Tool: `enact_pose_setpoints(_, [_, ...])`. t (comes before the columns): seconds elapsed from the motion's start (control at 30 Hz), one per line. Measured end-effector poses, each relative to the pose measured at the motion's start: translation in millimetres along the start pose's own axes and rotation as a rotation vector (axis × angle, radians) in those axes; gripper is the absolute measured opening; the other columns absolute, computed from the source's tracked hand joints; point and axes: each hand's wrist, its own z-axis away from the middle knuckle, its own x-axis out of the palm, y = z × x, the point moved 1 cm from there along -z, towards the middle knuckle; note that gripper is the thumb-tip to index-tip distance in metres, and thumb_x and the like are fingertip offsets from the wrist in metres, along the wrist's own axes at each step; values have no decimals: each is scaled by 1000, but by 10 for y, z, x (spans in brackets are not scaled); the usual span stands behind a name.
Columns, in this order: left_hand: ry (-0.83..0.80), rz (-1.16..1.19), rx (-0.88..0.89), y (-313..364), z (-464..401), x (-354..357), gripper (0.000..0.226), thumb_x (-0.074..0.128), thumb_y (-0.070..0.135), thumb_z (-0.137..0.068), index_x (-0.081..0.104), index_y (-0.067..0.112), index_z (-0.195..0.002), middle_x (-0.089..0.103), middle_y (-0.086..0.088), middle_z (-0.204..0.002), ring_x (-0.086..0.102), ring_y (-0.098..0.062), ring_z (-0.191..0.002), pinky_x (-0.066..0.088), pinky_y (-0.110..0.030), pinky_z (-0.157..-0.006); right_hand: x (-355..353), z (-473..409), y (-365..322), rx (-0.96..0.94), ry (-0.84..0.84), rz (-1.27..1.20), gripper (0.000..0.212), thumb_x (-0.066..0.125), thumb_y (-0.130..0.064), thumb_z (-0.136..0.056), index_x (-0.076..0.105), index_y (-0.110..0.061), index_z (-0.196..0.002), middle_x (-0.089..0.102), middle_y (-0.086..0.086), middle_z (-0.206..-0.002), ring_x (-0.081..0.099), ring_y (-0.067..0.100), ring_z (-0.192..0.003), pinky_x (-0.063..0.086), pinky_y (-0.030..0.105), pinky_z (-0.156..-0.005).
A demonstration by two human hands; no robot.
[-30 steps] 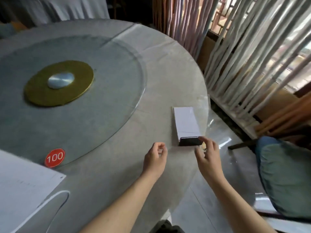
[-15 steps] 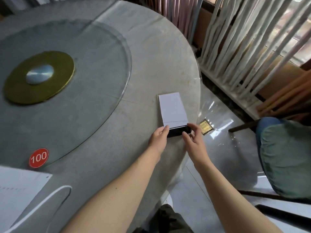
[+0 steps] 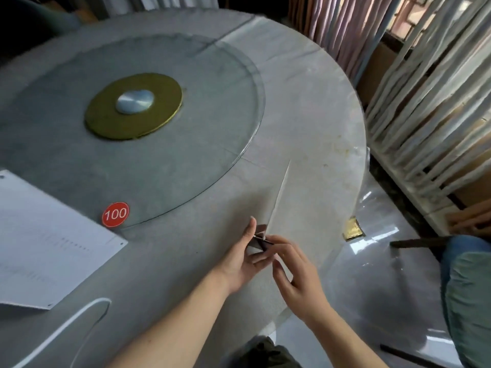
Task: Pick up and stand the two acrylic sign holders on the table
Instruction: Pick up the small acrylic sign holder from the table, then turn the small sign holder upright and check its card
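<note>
- Clear acrylic sign holder with white insert and dark base point(image 3: 277, 201) – seen edge-on, lifted at its base end near the near-right rim of the round grey stone table point(image 3: 305, 102); whether the far tip touches the table, cannot tell
- Left hand point(image 3: 240, 257): fingers closed around the dark base from the left, thumb up along the sheet edge
- Right hand point(image 3: 295, 272): fingertips pinched together on the base from the right side
- Second holder: a large flat white sheet with corner holes point(image 3: 45, 240) lies at the left of the table, possibly it – not certain
- Round glass turntable point(image 3: 225, 160) with brass centre disc point(image 3: 132, 106) and red "100" tag point(image 3: 115, 214) sit well apart from the hands
- Judged step: turning the first holder upright – task not yet half done
- Risk: work is close to the table rim; a slip of the base on smooth stone could send it over the edge
- Risk: tall thin sheet on a small base – release before the base sits flat and it may topple
</note>
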Motion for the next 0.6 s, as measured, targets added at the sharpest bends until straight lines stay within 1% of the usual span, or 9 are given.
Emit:
enact_pose_setpoints(0.07, [-27,48,14,31,155,-252,72,79,53,-68,63,10,-123,68,-6,-94,69,-20,-83,56,-37,-81,136,17,-107,1,-118,-22,33,51,8,-87,63,-15,-107,62,-12,-131,59,9,-123,50,34,-97])
enact_pose_setpoints(0.13, [-64,107,44,53,313,-482,66,87,46,-63,65,18,-118,66,-5,-83,67,-20,-72,56,-37,-76,265,13,-256,-16,-257,-46,40,49,8,-88,63,-18,-115,64,-13,-130,59,8,-124,49,33,-100])
enact_pose_setpoints(0.2, [-86,117,110,86,513,-692,63,92,36,-62,65,19,-117,60,-9,-83,64,-20,-72,56,-36,-75,417,19,-406,-55,-381,-77,43,50,8,-90,62,-18,-122,66,-12,-129,60,9,-124,47,30,-101])
enact_pose_setpoints(0.23, [-96,129,137,91,602,-792,61,89,29,-67,64,16,-120,59,-13,-88,64,-22,-77,56,-37,-79,491,30,-459,-63,-401,-116,41,51,7,-91,63,-18,-122,67,-10,-128,61,11,-123,47,30,-100])
enact_pose_setpoints(0.3, [-125,223,150,103,813,-957,59,79,21,-75,59,8,-129,61,-25,-108,63,-34,-96,55,-45,-90,593,32,-484,22,-290,-274,27,51,-2,-95,66,-17,-112,70,-4,-123,65,19,-117,51,33,-98])
enact_pose_setpoints(0.37, [-138,375,119,83,1031,-1178,63,74,17,-76,54,-3,-132,55,-35,-125,57,-48,-109,57,-48,-89,725,-19,-425,155,-128,-336,14,55,-16,-98,65,-20,-107,70,0,-116,67,22,-110,53,32,-94])
enact_pose_setpoints(0.4, [-146,441,115,72,1138,-1272,65,74,16,-76,51,-8,-132,52,-38,-127,55,-52,-110,58,-49,-84,797,-48,-391,198,-105,-291,15,58,-21,-96,64,-23,-109,70,-3,-115,66,20,-110,52,28,-93])
enact_pose_setpoints(0.5, [-159,490,165,28,1459,-1603,61,73,18,-76,55,-12,-126,54,-39,-123,62,-50,-100,60,-46,-74,1179,-118,-467,278,-311,-240,30,65,-28,-88,63,-26,-118,73,-10,-113,67,12,-110,51,19,-85])
enact_pose_setpoints(0.6, [-145,422,253,33,1780,-1926,47,70,20,-80,65,-3,-120,62,-33,-118,66,-43,-98,61,-40,-73,1640,-102,-673,252,-483,-240,29,70,-19,-87,65,-20,-116,75,-2,-109,71,19,-103,56,29,-84])
